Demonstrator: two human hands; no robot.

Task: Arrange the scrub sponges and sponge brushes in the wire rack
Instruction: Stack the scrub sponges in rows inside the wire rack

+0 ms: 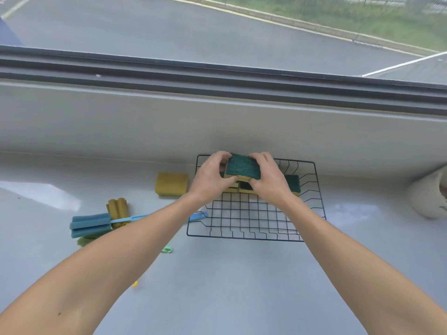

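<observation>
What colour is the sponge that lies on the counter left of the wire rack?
Yellow sponge, shown best in the head view.

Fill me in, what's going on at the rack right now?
Both hands, left and right, hold a green-topped scrub sponge over the far end of the wire rack, above sponges already stacked there. Still outside on the counter: a yellow sponge and the sponge brushes to the left.

Soft daylight from the window [217,25], pale countertop [217,286] glare, wide-angle edge bending.
</observation>
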